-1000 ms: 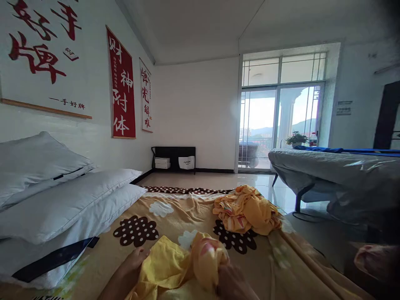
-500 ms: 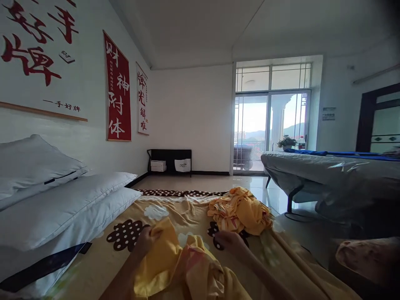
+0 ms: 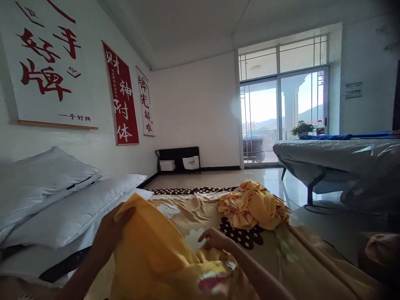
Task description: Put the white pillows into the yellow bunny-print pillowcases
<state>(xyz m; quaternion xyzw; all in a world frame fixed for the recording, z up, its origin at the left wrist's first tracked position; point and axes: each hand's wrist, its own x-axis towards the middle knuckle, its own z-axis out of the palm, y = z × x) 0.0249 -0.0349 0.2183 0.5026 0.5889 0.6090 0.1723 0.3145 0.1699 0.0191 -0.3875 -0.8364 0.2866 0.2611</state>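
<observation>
Left hand (image 3: 112, 227) pinches the raised top edge of the yellow cloth (image 3: 156, 258), holding it up over the near end of the bed (image 3: 300, 266); right hand (image 3: 215, 239) grips the cloth's lower fold, fingers curled. A second yellow heap (image 3: 253, 206) lies near the bed's far edge, pillows (image 3: 71, 208) along the left side
</observation>
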